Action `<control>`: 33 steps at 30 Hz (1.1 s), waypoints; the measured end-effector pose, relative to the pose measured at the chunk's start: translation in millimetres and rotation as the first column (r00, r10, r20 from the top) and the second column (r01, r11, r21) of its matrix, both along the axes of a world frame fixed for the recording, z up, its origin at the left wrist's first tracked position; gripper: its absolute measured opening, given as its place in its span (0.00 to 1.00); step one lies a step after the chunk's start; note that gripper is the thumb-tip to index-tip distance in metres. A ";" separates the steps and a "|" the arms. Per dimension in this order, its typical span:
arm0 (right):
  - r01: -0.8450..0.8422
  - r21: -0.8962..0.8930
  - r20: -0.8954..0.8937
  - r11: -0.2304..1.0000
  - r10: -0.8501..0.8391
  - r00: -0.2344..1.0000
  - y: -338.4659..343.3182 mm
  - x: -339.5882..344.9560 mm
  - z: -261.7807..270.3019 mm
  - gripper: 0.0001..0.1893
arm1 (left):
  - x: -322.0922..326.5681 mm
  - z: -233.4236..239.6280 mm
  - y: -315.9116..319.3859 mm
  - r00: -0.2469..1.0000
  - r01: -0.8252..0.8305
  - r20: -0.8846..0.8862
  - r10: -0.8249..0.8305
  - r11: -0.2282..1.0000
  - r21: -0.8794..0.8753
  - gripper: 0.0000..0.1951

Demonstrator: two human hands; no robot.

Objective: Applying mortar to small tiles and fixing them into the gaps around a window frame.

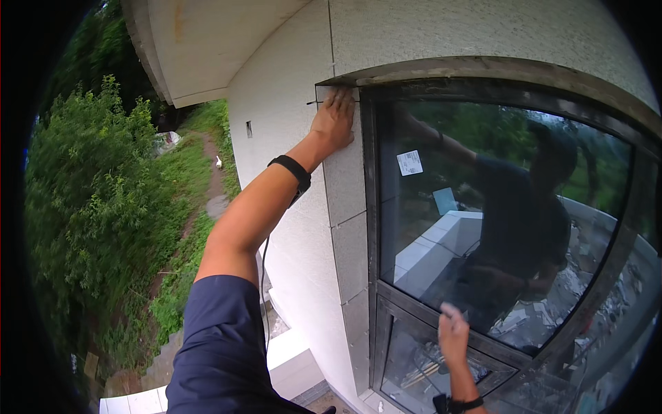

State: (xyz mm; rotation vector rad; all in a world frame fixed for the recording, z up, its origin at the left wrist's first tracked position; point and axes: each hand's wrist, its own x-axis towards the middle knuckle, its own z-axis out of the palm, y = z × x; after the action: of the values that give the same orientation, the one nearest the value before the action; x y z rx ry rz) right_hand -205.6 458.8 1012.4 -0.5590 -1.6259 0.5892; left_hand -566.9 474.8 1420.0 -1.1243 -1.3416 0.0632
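My left hand (334, 118) lies flat with its fingers upward on the top tile of the window reveal (345, 191), beside the dark window frame (370, 207). A black band circles that wrist. My right hand (454, 334) hangs lower, in front of the window's lower frame bar; it is blurred, its fingers partly curled, and whether it holds something small cannot be told. A short dark spacer (311, 103) sticks out at the joint left of my left fingertips. The window glass (439, 119) bears labels and reflects a person.
A tiled outer wall (289, 217) runs down to a white ledge (295, 362). A black cable (265, 290) hangs behind my left arm. At left, a path (212, 155) and bushes (98, 207) lie far below. An overhang (201, 46) juts out above.
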 end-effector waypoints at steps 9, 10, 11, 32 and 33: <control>-0.339 -0.925 -0.307 0.173 0.184 0.934 -90.5 -4.5 -236.0 0.10 | 5.8 -10.8 -34.8 0.995 0.093 -0.030 -0.096 0.993 -0.071 0.37; -0.339 -0.921 -0.307 0.192 0.178 0.935 -83.8 -14.0 -232.8 0.11 | 13.5 -20.2 -41.6 0.976 0.208 -0.035 -0.214 0.970 -0.124 0.36; -0.338 -0.919 -0.307 0.204 0.170 0.936 -84.6 -20.6 -231.2 0.13 | 24.4 -37.0 -54.5 0.950 0.305 -0.015 -0.310 0.941 -0.149 0.34; -0.334 -0.602 -0.211 0.725 0.259 0.943 -121.1 -171.7 -130.7 0.09 | 92.5 -466.6 -241.1 -0.377 0.664 0.907 0.189 0.738 0.122 0.14; -0.308 -0.563 -0.160 0.767 0.264 0.951 -120.6 -170.1 -134.5 0.09 | 91.6 -473.2 -241.2 -0.378 0.664 0.906 0.192 0.738 0.120 0.14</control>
State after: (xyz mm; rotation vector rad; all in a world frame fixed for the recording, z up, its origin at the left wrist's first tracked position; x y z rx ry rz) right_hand -375.7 338.2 877.9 -0.7267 -1.4566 1.3562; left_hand -475.3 233.5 946.9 -2.2313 -2.5873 -1.4462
